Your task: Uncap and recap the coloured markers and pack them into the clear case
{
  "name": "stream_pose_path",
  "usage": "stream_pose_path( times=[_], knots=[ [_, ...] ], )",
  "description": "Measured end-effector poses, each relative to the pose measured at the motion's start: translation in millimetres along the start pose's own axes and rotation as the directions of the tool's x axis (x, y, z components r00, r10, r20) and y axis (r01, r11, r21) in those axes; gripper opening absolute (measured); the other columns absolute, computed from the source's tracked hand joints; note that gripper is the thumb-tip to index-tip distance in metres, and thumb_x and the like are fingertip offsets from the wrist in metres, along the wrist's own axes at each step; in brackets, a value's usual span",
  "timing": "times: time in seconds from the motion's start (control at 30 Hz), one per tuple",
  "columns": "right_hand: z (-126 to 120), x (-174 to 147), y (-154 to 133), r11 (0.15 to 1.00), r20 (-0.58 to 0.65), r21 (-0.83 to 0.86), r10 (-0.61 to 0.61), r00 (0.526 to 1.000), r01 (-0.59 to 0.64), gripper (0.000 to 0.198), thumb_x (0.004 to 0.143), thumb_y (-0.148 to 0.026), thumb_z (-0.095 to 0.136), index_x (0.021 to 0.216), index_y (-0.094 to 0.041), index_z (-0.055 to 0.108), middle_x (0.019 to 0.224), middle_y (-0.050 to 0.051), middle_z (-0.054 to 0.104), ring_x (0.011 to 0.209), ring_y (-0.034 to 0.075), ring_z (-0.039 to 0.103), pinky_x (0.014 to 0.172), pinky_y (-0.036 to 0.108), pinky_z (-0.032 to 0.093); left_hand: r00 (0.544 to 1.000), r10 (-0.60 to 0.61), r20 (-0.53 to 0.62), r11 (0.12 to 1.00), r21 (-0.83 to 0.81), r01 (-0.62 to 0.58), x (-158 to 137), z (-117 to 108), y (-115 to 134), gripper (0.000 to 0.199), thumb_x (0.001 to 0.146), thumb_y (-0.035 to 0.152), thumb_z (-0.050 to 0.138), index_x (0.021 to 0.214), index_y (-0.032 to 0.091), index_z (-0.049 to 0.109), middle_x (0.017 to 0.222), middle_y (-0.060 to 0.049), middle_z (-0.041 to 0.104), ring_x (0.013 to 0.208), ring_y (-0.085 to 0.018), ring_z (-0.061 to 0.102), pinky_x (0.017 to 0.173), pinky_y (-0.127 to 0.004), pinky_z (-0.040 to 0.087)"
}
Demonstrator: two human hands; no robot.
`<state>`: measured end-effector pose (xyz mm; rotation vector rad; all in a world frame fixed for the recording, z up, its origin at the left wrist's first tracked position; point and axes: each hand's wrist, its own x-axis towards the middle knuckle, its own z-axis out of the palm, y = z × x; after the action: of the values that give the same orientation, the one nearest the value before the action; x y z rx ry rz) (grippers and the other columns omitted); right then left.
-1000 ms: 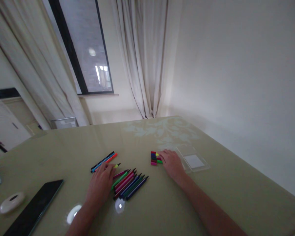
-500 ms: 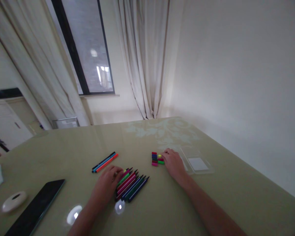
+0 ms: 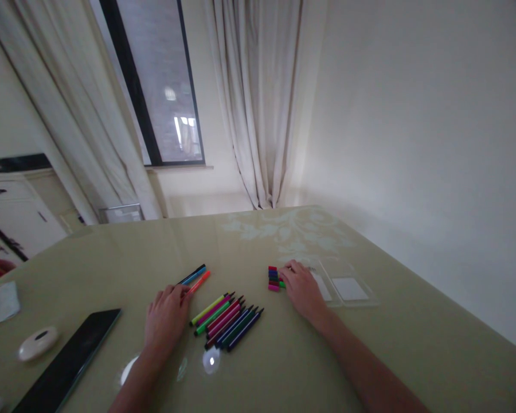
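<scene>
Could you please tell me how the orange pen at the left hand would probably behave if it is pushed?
The orange pen would probably roll if pushed sideways, as it looks round and the table seems smooth and glossy. It is likely light, being slim beside the left hand. It seems stiff, since its visible part looks straight.

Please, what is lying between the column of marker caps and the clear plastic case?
In the head view, the right hand is between the marker caps and the clear plastic case.
</scene>
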<state>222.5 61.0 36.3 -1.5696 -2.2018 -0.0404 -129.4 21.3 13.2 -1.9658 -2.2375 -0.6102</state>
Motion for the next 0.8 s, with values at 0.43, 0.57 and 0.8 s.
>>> stream_pose_path(
  times=[0.43,0.57,0.8],
  knots=[
    [2.2,-26.5,-56.9,0.902,-0.112,0.100,-0.410,0.905,0.421,0.023,0.105,-0.030,0.058,0.122,-0.021,0.071,0.096,0.006,0.074,0.090,0.021,0.067,0.083,0.031,0.051,0.894,0.443,-0.075,0.834,-0.332,-0.441,-33.6,-10.8,77.2,0.036,0.106,0.049,0.041,0.108,0.025,0.068,0.103,-0.007,0.074,0.096,-0.026,0.067,0.088,-0.040,0.050],
    [2.5,-29.9,-58.1,0.848,-0.182,0.100,-0.499,0.847,0.521,0.023,0.105,-0.028,0.057,0.122,-0.021,0.071,0.096,0.005,0.076,0.088,0.019,0.067,0.084,0.032,0.051,0.860,0.510,-0.027,0.836,-0.219,-0.502,-42.3,-1.5,81.6,0.039,0.105,0.055,0.043,0.108,0.025,0.068,0.102,-0.008,0.074,0.093,-0.027,0.068,0.085,-0.039,0.049],
    [3.3,-29.1,-57.6,0.820,-0.164,0.089,-0.548,0.820,0.566,0.023,0.107,-0.026,0.054,0.123,-0.023,0.070,0.095,0.003,0.077,0.085,0.018,0.067,0.083,0.032,0.050,0.898,0.418,0.137,0.905,-0.143,-0.400,-44.7,-8.1,93.5,0.040,0.101,0.060,0.049,0.100,0.025,0.068,0.101,-0.008,0.077,0.092,-0.028,0.071,0.082,-0.037,0.050]
  ],
)
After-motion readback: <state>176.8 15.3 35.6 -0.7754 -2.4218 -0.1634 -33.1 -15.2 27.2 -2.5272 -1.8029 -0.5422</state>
